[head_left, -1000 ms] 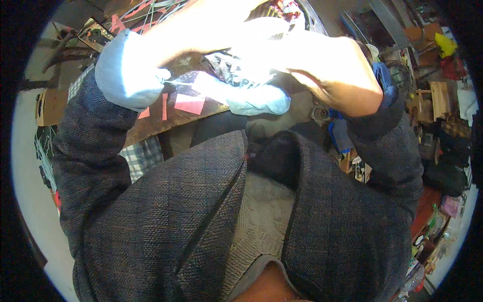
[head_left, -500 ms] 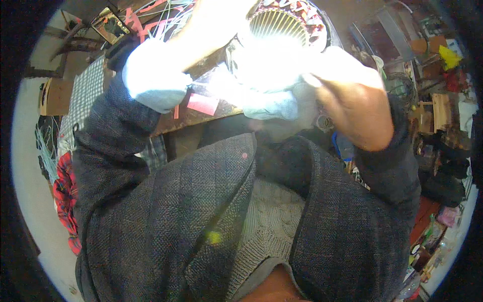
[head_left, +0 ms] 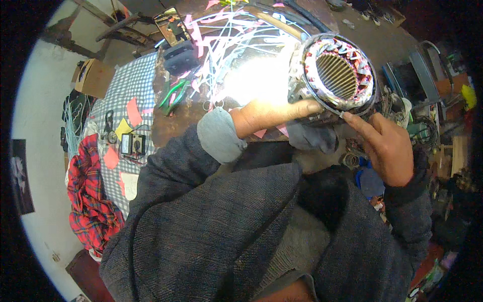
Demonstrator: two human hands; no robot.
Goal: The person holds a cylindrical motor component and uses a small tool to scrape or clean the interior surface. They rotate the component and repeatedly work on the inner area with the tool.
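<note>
A cylindrical motor stator (head_left: 363, 75), with red-and-white wrapped windings inside a metal rim, sits at the workbench's right end. My left hand (head_left: 266, 116) lies along its near lower side, thumb toward the rim, fingers partly hidden in glare and behind it. My right hand (head_left: 386, 146) grips the near right rim, index finger bent over the edge. A grey cloth cuff (head_left: 220, 136) is at my left wrist. A dark grey cloth (head_left: 312, 137) lies below the stator. Green-handled pliers (head_left: 172, 98) and scissors (head_left: 211, 104) lie left of my hands, among pale tubing strands (head_left: 229, 38) and pink scraps.
The wooden workbench (head_left: 176, 123) adjoins a checked cloth (head_left: 141, 75) bearing a meter (head_left: 133, 143) and paper pieces. A phone (head_left: 172, 27) stands at the back. A red plaid shirt (head_left: 93, 201) hangs at left; cluttered boxes (head_left: 443, 88) and parts crowd the right.
The view has swung, showing more of the bench and the whole stator ring. Both hands have moved lower and rightward in the picture, now at the stator's near rim.
</note>
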